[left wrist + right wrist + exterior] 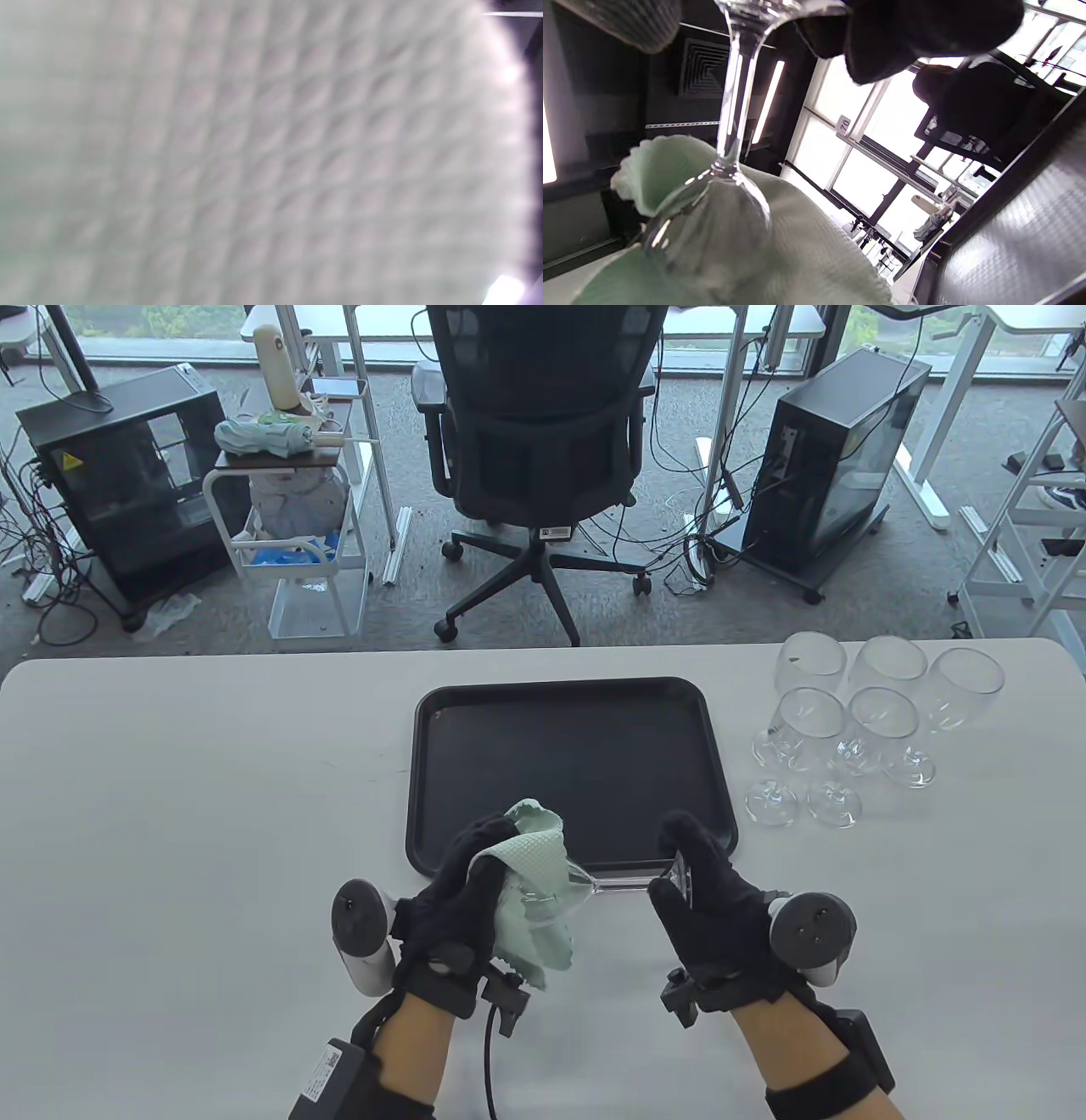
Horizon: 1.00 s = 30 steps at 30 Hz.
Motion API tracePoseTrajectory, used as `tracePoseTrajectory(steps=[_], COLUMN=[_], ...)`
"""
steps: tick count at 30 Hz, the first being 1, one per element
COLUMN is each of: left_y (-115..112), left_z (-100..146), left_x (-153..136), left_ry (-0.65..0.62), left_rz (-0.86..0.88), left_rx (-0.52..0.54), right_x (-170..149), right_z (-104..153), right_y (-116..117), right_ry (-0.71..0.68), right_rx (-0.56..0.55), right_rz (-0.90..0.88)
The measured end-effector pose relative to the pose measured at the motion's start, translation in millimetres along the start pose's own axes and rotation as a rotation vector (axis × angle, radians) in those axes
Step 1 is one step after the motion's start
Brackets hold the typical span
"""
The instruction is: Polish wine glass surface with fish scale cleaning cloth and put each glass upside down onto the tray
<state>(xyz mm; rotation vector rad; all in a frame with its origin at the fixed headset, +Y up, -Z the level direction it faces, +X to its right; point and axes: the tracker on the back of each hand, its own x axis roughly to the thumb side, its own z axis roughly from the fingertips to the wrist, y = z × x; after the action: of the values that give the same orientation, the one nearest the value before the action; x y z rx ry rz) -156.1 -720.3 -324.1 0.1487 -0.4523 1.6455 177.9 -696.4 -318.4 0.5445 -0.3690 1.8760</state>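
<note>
A clear wine glass point(594, 887) lies sideways in the air near the black tray's point(475, 746) front edge. My left hand point(462, 891) grips a mint-green fish scale cloth point(534, 891) wrapped round the bowl. My right hand point(696, 891) grips the foot and stem end. The right wrist view has the stem point(734, 110) running down into the bowl, with the cloth point(806, 254) folded round it and my gloved fingers point(916, 38) at the top. The left wrist view is filled by the blurred cloth point(254, 161). Nothing stands on the tray.
Several clear wine glasses point(857, 729) stand upright in a cluster on the white table point(170, 814), right of the tray. Beyond the table's far edge are an office chair point(539, 432), computer towers and a small trolley.
</note>
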Motion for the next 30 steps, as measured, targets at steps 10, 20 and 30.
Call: tracePoseTrajectory(steps=[10, 20, 30], left_y=[20, 20, 20], left_z=[-7, -5, -4], left_x=[2, 7, 10], left_ry=[-0.007, -0.017, -0.033], left_rz=[0.091, 0.110, 0.121], left_rx=[0.081, 0.076, 0.060], right_x=[46, -3, -54], right_z=[-53, -167, -209], right_y=[-36, 22, 23], right_ry=[0.058, 0.196, 0.438], right_rx=[-0.151, 0.005, -0.023], right_rz=[0.680, 1.233, 1.294])
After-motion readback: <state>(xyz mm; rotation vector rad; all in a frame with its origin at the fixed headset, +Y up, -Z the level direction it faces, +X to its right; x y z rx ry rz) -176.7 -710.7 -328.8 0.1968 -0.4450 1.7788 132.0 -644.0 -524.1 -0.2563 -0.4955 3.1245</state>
